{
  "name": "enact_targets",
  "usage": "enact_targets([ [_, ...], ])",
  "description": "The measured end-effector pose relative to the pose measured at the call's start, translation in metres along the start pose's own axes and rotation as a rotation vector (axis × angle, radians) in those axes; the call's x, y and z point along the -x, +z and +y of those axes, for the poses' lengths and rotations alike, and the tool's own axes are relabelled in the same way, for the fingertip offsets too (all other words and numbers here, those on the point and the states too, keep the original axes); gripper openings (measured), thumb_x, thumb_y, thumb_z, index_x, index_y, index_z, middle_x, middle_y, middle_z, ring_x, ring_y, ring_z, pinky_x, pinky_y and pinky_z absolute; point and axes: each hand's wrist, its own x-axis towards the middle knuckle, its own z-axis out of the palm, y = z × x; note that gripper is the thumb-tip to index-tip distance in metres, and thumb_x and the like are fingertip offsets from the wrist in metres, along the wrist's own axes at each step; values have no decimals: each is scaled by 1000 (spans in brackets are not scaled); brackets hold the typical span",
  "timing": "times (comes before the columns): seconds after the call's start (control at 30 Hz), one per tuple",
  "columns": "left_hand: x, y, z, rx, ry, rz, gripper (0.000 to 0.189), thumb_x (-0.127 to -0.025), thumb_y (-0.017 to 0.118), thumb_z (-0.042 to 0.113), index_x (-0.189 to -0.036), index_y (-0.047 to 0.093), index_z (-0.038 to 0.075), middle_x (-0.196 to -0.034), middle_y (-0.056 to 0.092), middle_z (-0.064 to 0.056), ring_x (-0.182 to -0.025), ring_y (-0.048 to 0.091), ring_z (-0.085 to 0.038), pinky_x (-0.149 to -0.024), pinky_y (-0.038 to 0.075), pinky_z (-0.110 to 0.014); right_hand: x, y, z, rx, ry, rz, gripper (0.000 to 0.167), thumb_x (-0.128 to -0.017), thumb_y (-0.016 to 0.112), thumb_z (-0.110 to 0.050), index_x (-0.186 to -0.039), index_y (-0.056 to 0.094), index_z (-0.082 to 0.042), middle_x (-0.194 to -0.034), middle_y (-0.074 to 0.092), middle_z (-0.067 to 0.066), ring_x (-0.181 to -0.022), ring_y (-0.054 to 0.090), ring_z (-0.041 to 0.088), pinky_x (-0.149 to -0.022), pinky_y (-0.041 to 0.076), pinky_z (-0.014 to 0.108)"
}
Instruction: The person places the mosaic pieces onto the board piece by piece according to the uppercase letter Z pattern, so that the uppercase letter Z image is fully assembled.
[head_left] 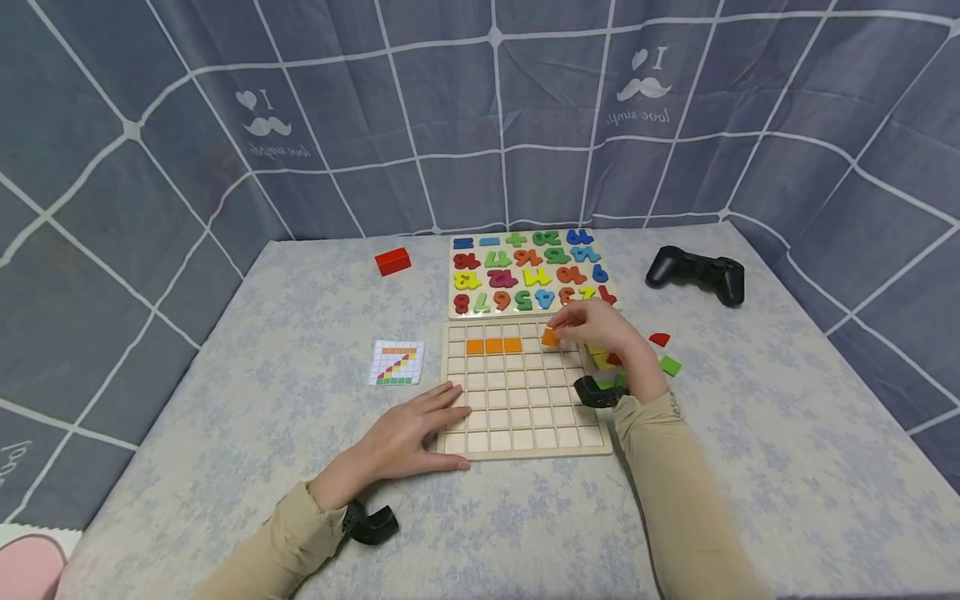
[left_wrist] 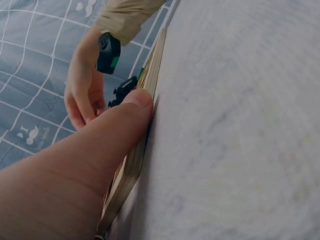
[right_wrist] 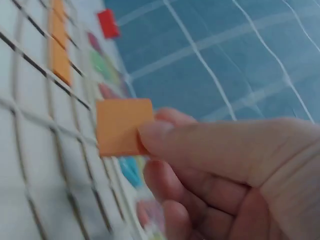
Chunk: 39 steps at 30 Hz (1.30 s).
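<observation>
A wooden grid board [head_left: 498,398] lies on the table, with several orange square tiles [head_left: 493,346] side by side in its second row from the top. Thumb and fingers of my right hand [head_left: 600,327] pinch another orange square tile [right_wrist: 122,127] just above the board, right of that row. My left hand [head_left: 408,433] rests at the board's left edge, fingers spread and fairly straight; its thumb lies against the near edge in the left wrist view. Left of the board is a small pattern card [head_left: 397,363] with a coloured figure on a grid.
Behind the grid board lies a number puzzle board [head_left: 532,275]. A red block [head_left: 393,262] sits at the back left, a black game controller [head_left: 696,273] at the back right. Loose coloured tiles, including a green tile [head_left: 671,366] and a red piece [head_left: 659,339], lie right of the grid.
</observation>
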Motion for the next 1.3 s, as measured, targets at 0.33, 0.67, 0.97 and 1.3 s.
enact_targets([
  [0.33, 0, 1, 0, 8, -1, 4, 74, -79, 62, 63, -134, 54, 15, -147, 37, -10, -138, 28, -22, -106, 34, -42, -22, 36, -10, 153, -3, 15, 19, -93, 58, -11, -105, 71, -7, -104, 67, 9, -97, 59, 26, -86, 48, 40],
  [0.67, 0, 1, 0, 2, 0, 1, 74, -79, 62, 63, -134, 54, 14, -147, 37, -10, -138, 28, -22, -106, 33, -41, -11, 17, -1, 61, 0, 72, 33, -86, 70, -18, -116, 66, -6, -119, 58, 14, -98, 57, 29, -82, 49, 43],
  [0.97, 1, 0, 0, 2, 6, 4, 74, -79, 63, 62, -134, 55, 14, -146, 38, -11, -137, 29, -23, -106, 34, -42, 13, -19, 23, -83, 107, 62, 39, -89, 67, -23, -123, 61, -5, -117, 59, 14, -102, 55, 29, -83, 48, 41],
  [1.3, 1, 1, 0, 7, 6, 2, 73, -79, 64, 61, -134, 54, 14, -146, 37, -11, -138, 28, -23, -106, 34, -42, 36, -39, 49, -113, 138, 49, 43, -89, 66, -25, -125, 59, -4, -119, 58, 16, -99, 53, 28, -80, 48, 37],
])
